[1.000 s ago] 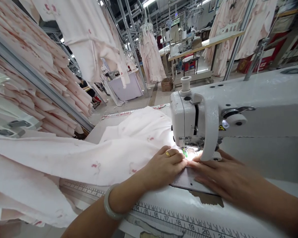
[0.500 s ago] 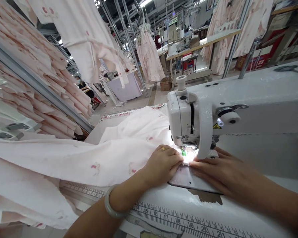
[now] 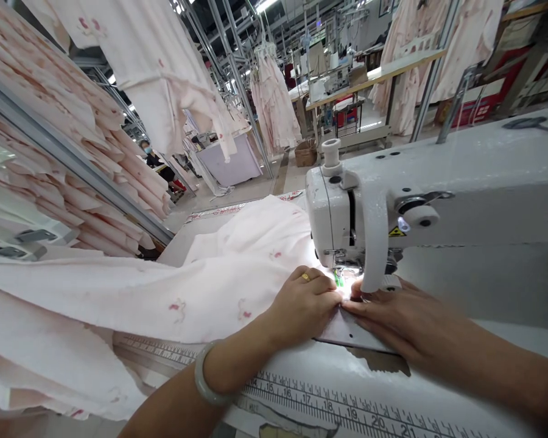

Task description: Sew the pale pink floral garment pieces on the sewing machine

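A pale pink fabric piece (image 3: 219, 286) with small red-pink motifs lies across the sewing table and runs under the needle area of a white sewing machine (image 3: 456, 188). My left hand (image 3: 301, 304), with a ring and a bangle, is closed on the fabric's edge just left of the lit presser foot (image 3: 339, 278). On the other side, my right hand (image 3: 393, 313) pinches the near edge of the fabric, thumb and forefinger together in front of the foot. The fingertips of both hands almost meet. Glare hides the exact stitching spot.
A printed ruler (image 3: 329, 404) runs along the table's front edge. Pink garments hang from a metal rail (image 3: 73, 152) on the left. Another garment (image 3: 146, 79) hangs above the table. Behind stand other worktables (image 3: 374, 79), a cardboard box (image 3: 305, 153) and a seated person (image 3: 158, 163).
My right hand has shifted left, its fingers drawn from lying flat into a pinch by the foot. My left hand has moved slightly right. The fabric looks nearly the same.
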The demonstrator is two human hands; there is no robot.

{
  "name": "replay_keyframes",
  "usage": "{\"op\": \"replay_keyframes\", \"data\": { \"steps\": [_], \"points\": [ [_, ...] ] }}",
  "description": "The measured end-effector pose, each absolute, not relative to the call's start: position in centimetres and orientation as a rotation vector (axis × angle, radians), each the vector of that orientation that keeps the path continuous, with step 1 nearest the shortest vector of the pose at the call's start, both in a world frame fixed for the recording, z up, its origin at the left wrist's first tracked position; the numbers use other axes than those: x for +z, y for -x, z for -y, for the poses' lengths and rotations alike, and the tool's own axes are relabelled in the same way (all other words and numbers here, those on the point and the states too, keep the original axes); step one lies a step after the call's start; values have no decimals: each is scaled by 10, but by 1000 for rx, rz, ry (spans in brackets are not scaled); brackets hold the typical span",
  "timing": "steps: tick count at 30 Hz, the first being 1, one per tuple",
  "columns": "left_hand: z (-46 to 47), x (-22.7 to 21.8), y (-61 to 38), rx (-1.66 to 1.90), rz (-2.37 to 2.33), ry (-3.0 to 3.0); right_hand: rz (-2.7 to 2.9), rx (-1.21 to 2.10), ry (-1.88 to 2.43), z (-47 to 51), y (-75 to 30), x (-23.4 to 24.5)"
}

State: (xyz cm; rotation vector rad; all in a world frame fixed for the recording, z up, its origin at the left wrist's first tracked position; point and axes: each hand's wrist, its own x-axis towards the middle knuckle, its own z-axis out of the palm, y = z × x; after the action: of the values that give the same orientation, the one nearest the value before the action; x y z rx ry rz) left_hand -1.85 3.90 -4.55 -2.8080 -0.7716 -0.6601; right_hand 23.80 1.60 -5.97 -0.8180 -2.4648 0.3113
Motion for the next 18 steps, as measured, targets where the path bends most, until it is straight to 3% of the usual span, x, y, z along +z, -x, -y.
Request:
{"op": "replay_keyframes", "data": {
  "steps": [9,18],
  "points": [
    [-35,-38,15,-391,658,2713,2459,12,716,-16,-239,-49],
    [-31,-42,16,-376,694,2726,2464,-103,727,-16,-235,-50]
  ]
}}
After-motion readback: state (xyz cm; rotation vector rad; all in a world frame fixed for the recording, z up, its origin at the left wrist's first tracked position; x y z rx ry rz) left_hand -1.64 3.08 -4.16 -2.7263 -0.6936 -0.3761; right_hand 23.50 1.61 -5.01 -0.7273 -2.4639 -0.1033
